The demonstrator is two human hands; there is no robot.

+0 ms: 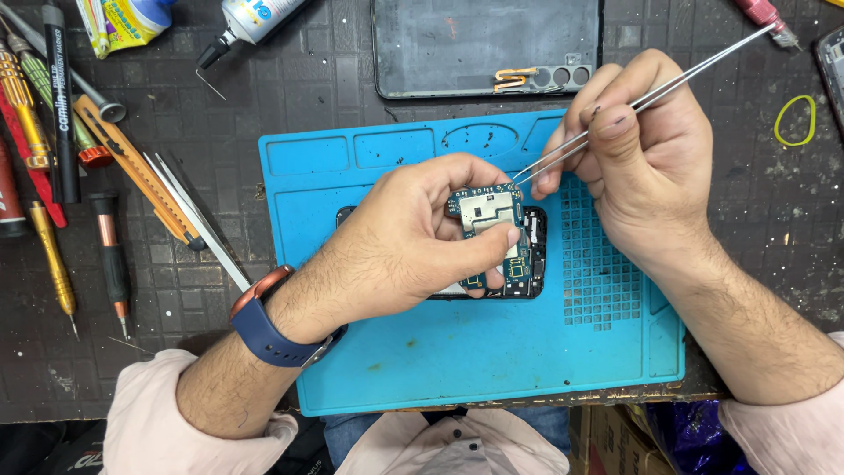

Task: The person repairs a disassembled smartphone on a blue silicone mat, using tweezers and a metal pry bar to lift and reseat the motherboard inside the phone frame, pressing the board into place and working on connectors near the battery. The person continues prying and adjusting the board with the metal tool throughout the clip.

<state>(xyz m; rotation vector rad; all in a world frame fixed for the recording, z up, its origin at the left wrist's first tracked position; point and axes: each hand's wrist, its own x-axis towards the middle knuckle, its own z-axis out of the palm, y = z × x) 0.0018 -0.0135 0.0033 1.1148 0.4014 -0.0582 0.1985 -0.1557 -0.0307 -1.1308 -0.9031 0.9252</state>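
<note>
My left hand (413,242) grips a small blue-green circuit board (486,211) with a silver shield, holding it just above an opened phone body (532,255) that lies on a blue work mat (492,352). My right hand (637,154) pinches metal tweezers (615,114), whose tips touch the board's top right corner. The left wrist wears a dark blue watch band (264,330). Most of the phone body is hidden under my left hand.
A grey phone back cover (483,44) lies beyond the mat. Screwdrivers (48,255), a pen, an orange tool (132,167) and a second pair of tweezers (198,224) lie at the left. A glue tube (251,22) is at the top, a yellow rubber band (796,119) at the right.
</note>
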